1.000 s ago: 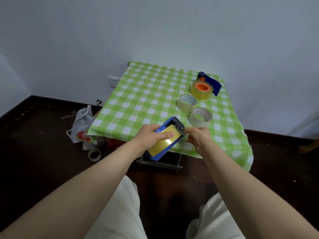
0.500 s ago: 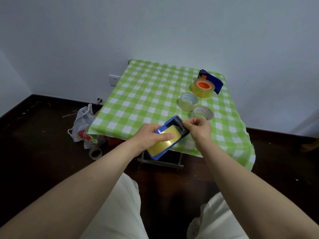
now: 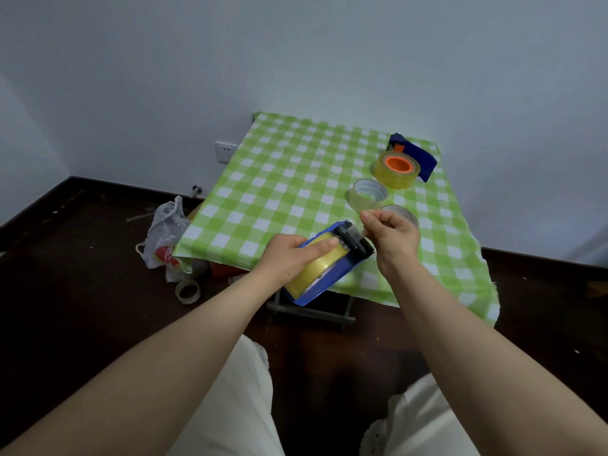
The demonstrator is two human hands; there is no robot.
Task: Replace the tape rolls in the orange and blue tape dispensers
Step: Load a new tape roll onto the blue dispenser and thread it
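Observation:
My left hand (image 3: 291,256) grips the blue tape dispenser (image 3: 324,284) at the table's near edge, fingers laid across the yellowish tape roll (image 3: 311,269) inside it. Above the dispenser's black roller and toothed blade (image 3: 357,243), my right hand (image 3: 391,236) pinches the clear tape end lifted off the roller. Farther back on the green checked table (image 3: 289,179) lies a yellow tape roll with an orange core (image 3: 396,169) against a second blue dispenser (image 3: 416,153). Two nearly used clear rolls lie between: one (image 3: 367,194) in full view, the other (image 3: 403,213) partly hidden by my right hand.
On the dark floor left of the table lie a white plastic bag (image 3: 164,238) and an empty tape core (image 3: 187,291). A wall socket (image 3: 225,152) sits on the wall behind. My knees in light trousers fill the bottom of the view.
My right hand has risen from the dispenser's blade end, drawing the tape end up and away from the roller. The left hand keeps its grip on the dispenser.

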